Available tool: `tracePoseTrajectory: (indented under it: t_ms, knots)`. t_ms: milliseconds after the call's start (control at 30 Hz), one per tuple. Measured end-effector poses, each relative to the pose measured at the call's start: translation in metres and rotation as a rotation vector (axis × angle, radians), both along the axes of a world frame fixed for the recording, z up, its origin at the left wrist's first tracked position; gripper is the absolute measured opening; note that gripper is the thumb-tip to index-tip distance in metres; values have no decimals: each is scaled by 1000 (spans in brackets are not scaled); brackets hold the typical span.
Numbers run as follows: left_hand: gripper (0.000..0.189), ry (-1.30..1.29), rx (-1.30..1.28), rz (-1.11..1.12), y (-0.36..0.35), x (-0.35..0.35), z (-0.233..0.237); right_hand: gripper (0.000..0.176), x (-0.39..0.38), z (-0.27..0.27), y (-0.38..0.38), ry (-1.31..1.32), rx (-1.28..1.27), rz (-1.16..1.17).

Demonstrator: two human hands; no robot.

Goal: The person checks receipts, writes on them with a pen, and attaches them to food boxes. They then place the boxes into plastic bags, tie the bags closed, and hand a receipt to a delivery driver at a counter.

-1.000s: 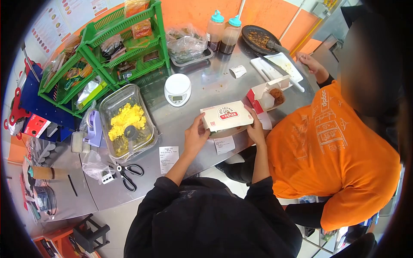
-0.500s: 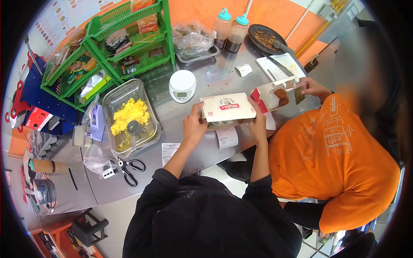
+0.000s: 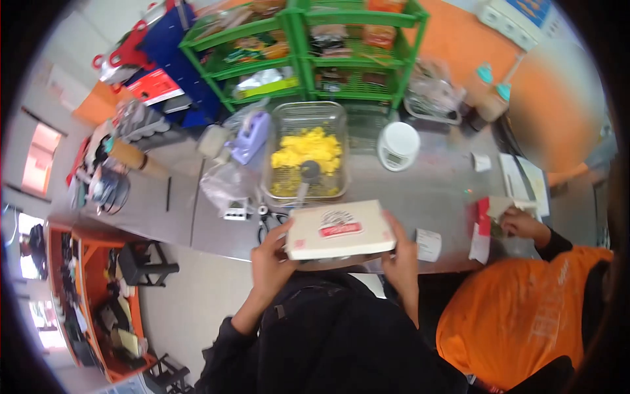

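Observation:
A cream cardboard food box [image 3: 341,231] with a red and black logo on its lid is held level in front of my chest, over the counter's front edge. My left hand [image 3: 272,260] grips its left end, and my right hand [image 3: 401,257] grips its right end. The lid looks closed; what lies inside is hidden. Just beyond the box stands a clear plastic container [image 3: 307,152] of yellow food with a spoon in it. Black-handled scissors [image 3: 264,223] lie near my left hand, partly covered by the box. A printed receipt [image 3: 428,245] lies right of my right hand.
A white kitchen scale [image 3: 399,146] stands behind the box to the right. Green racks [image 3: 361,62] rise at the back. On my right, a co-worker in orange [image 3: 525,315] handles another box [image 3: 489,217]. A purple tape dispenser [image 3: 250,138] sits left of the container.
My view has swung left. Both hands have brought the box closer to my body and leftward, off the receipt and in front of the yellow food. The co-worker's hand is now at the other box.

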State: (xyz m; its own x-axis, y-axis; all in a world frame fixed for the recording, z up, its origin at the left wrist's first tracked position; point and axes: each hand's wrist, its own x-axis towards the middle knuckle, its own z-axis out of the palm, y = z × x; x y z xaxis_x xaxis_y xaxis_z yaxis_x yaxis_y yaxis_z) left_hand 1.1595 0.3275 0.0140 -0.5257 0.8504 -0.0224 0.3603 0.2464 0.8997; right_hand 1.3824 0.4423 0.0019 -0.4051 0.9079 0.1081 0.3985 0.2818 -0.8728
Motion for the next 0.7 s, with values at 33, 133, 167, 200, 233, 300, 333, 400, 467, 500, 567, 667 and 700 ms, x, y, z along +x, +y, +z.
tracePoseTrajectory:
  t_ms: [33, 133, 167, 200, 233, 300, 333, 400, 467, 500, 567, 667, 700]
  knots:
    - [57, 57, -83, 71, -22, -13, 12, 61, -23, -4, -6, 38, -7, 123]
    - [53, 103, 17, 314, -89, -63, -9, 67, -99, -20, -23, 62, -149, 475]
    - [51, 173, 47, 411, -105, -78, -11, 69, -129, -24, -31, 69, -141, 558]
    - [49, 241, 76, 501, -120, -93, -13, 70, -160, -27, -41, 74, -133, 635]
    - [49, 259, 66, 565, -135, -113, -15, 69, -193, -31, -51, 133, -82, 677]
    - [49, 317, 125, 635, -165, -164, -32, 68, -265, -61, -76, 233, -20, 718]
    - [48, 316, 165, 635, -181, -195, -45, 68, -301, -79, -89, 276, -5, 724]
    - [47, 356, 89, 697, -207, -250, -58, 70, -356, -84, -113, 194, -56, 780]
    - [46, 412, 81, 722, -236, -305, -70, 73, -417, -92, -137, 199, 10, 794]
    - [45, 436, 77, 734, -246, -337, -75, 74, -449, -104, -150, 239, 98, 778]
    - [45, 408, 199, 727, -262, -395, -82, 76, -502, -105, -171, 277, 157, 777]
    - [43, 369, 271, 749, -279, -478, -97, 74, -574, -92, -183, 199, 73, 853]
    - [43, 362, 272, 743, -280, -504, -108, 66, -584, -73, -177, 139, 34, 879]
